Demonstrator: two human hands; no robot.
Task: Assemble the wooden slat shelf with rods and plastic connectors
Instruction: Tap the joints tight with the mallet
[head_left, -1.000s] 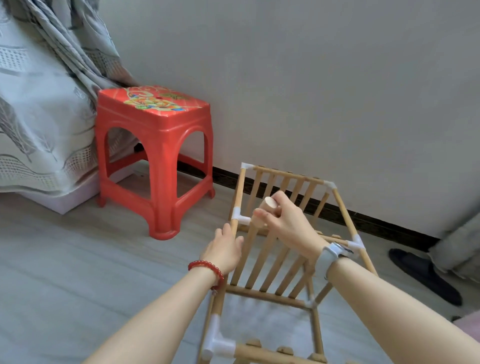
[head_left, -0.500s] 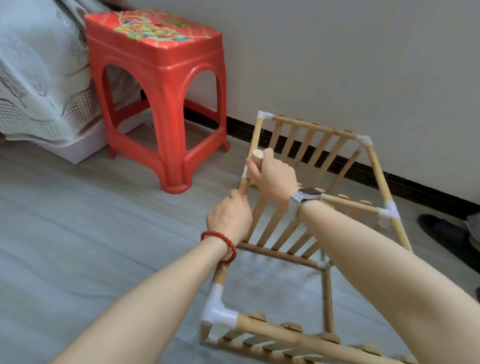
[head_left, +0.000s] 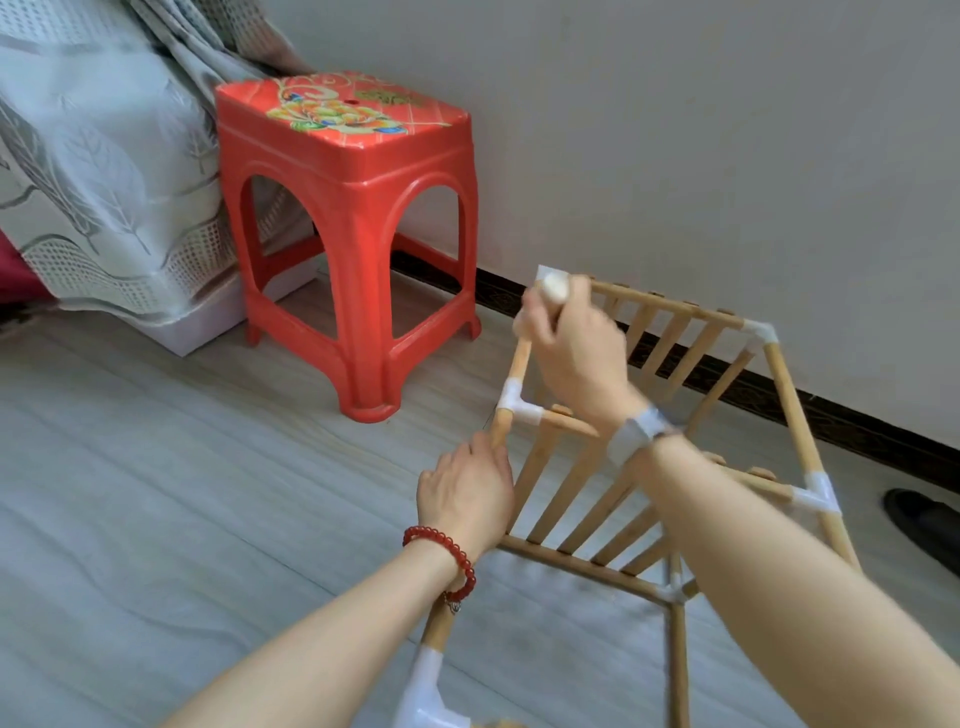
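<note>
shelf (head_left: 613, 499): pale matt wood | connectors (head_left: 517, 402): white plastic, perhaps smooth | stool (head_left: 358, 208): glossy red plastic

- One partly built wooden shelf frame (head_left: 597, 499) on the floor.
- Six white plastic connectors show on it, one being (head_left: 517, 402).
- Two hands: the left hand (head_left: 465, 493) and the right hand (head_left: 574, 353).
- One red plastic stool (head_left: 348, 208).
- One red bead bracelet (head_left: 449, 558).
- One wristwatch (head_left: 639, 431).
- One dark shoe (head_left: 924, 525).
</note>
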